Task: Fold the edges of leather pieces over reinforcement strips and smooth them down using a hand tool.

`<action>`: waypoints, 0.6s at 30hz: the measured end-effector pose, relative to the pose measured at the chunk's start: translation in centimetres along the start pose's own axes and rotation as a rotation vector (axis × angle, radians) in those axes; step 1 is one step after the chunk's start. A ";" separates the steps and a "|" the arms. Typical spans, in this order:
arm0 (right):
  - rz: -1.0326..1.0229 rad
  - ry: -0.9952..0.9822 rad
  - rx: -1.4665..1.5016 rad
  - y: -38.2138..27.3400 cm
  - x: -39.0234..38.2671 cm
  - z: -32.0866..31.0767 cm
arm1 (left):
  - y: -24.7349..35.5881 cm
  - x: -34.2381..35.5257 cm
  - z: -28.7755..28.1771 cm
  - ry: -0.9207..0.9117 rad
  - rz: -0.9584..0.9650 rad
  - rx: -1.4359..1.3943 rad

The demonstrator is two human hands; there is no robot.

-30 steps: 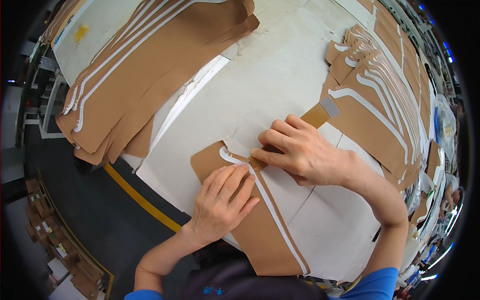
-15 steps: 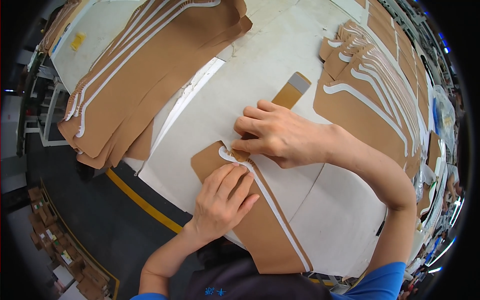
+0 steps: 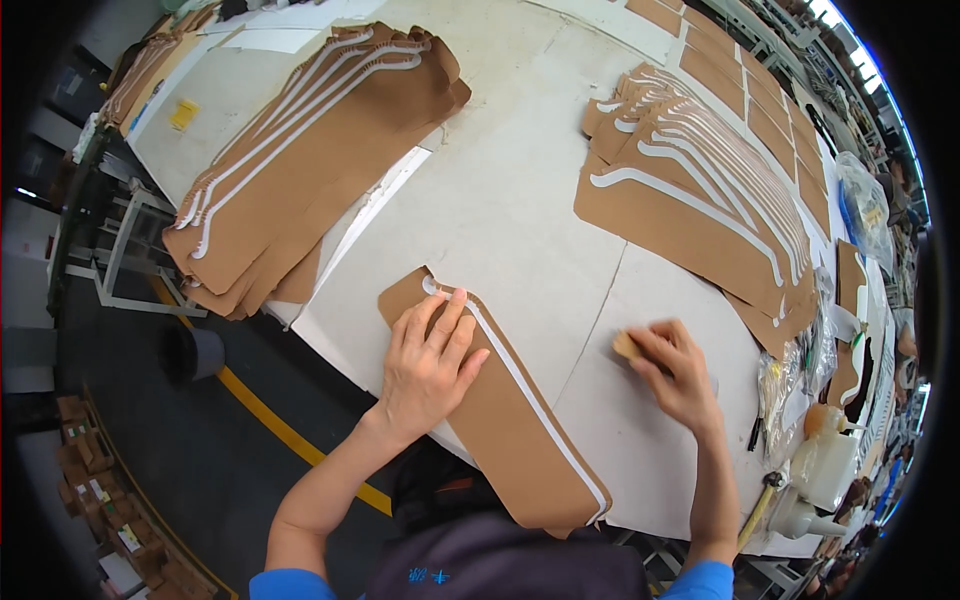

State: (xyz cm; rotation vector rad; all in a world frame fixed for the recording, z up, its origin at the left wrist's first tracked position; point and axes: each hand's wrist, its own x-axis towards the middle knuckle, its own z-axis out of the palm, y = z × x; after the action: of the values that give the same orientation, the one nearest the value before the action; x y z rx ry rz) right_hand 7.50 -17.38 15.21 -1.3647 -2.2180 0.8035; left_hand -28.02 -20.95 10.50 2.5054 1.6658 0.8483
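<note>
Brown panel [image 3: 505, 430], seemingly edge-folded along white strip [image 3: 539, 408], far curve [image 3: 431, 286] uncertain; beneath ungrasping left hand [image 3: 425, 362], beside right hand [image 3: 677, 375] pinching tan hand-tool [image 3: 626, 345].

ok so counting off my feed: two hands, one left hand [image 3: 430, 360] and one right hand [image 3: 675, 375]. One brown panel [image 3: 520, 440] with one white strip [image 3: 535, 400], and one tan tool [image 3: 627, 346]. Two piles on the worktop [image 3: 500, 190]: a left pile [image 3: 300, 190] and a right pile [image 3: 650, 212], too overlapped for me to count pieces lol. One yellow patch [image 3: 183, 114], one dark bucket [image 3: 200, 354], at least two white bottles [image 3: 828, 468].
</note>
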 end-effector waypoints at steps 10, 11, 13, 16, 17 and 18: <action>0.282 0.282 0.066 -0.8 -13.8 -0.5 | -1.2 3.1 -2.9 -0.042 0.133 -0.091; 0.273 0.318 0.074 -0.7 -14.2 -0.3 | -1.3 4.3 -3.4 -0.153 0.216 -0.173; 0.256 0.370 0.082 -0.5 -14.8 0.0 | -1.4 6.0 -3.4 -0.367 0.308 -0.216; 0.263 0.385 0.025 -0.4 -15.4 0.3 | -1.1 8.6 -3.7 -0.629 0.410 -0.241; 0.280 0.385 0.018 -0.5 -15.4 0.4 | -1.3 9.3 -3.6 -0.786 0.404 -0.230; 0.299 0.384 0.010 -0.6 -15.4 0.4 | -1.6 9.9 -3.4 -0.942 0.395 -0.215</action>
State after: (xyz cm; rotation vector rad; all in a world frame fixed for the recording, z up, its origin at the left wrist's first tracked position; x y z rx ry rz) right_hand 13.57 -31.56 14.59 -1.7076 -1.7411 0.5840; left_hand -28.07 -12.64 17.11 2.4600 0.7501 -0.1854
